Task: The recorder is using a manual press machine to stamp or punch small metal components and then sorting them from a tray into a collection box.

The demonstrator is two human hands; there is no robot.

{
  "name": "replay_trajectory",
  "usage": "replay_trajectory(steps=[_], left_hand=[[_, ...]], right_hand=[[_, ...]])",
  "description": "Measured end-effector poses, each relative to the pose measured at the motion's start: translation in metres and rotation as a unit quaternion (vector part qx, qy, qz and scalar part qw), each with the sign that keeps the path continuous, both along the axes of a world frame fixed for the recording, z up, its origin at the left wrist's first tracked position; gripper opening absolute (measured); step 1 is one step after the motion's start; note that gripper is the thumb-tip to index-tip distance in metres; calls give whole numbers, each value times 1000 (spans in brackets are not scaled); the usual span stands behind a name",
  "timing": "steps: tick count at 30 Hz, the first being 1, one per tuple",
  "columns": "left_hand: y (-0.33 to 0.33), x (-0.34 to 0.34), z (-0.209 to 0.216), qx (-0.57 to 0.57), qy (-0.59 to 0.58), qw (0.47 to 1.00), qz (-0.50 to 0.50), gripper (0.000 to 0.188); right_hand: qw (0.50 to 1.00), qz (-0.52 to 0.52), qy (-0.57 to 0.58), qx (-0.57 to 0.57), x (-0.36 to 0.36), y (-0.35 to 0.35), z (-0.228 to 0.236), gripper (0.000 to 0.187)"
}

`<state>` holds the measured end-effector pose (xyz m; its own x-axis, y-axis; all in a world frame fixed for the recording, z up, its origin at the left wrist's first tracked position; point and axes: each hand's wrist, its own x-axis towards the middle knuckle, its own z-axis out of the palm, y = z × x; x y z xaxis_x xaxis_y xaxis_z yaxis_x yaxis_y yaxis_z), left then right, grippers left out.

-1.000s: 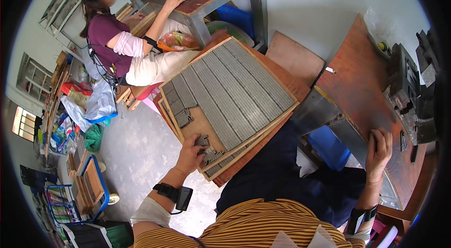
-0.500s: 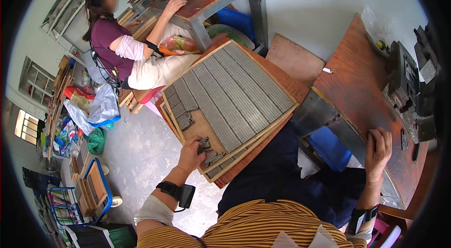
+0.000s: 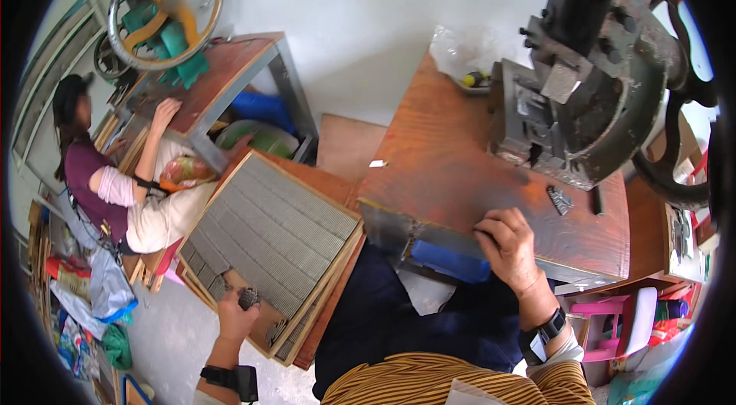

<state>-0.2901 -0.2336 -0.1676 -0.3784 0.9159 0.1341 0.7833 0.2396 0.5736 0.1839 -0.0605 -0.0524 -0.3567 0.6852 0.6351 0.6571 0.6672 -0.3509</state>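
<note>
A wooden tray (image 3: 360, 230) carries long, tight rows of small grey metal pieces (image 3: 270, 225). Over its near left corner my left hand (image 3: 236, 321) is closed on a small bunch of grey metal pieces (image 3: 248, 297). A few loose pieces (image 3: 276, 332) lie on the bare wood beside it. At the front edge of the reddish wooden bench (image 3: 429, 144), my right hand (image 3: 510, 248) has its fingers curled in; whatever they hold, if anything, is hidden. Farther back on that bench lie a small cluster of metal pieces (image 3: 560, 200) and a short dark bar (image 3: 596, 200).
A heavy hand press (image 3: 567, 106) with a dark wheel (image 3: 678, 121) stands on the bench's right. Blue bins (image 3: 448, 261) sit beneath. At the left, a person (image 3: 103, 182) sits at another bench with a yellow-spoked wheel (image 3: 165, 2). A pink stool (image 3: 613, 324) stands lower right.
My view has swung right, bringing the press into sight. My left hand has lifted a bunch of metal pieces from the tray's corner. My right hand is still by the bench edge, fingers curled.
</note>
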Motion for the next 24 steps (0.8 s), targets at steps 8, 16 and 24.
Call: replay_trajectory(steps=[8, 16, 24], left_hand=[[187, 214, 160, 124, 3, 903, -412, 39], [254, 322, 133, 105, 31, 796, -595, 48], [241, 317, 115, 133, -31, 805, -577, 68]], right_hand=[[988, 15, 43, -150, 44, -6, 16, 22], [987, -43, 11, -156, 47, 8, 21, 76], [982, -63, -53, -168, 49, 25, 8, 81]])
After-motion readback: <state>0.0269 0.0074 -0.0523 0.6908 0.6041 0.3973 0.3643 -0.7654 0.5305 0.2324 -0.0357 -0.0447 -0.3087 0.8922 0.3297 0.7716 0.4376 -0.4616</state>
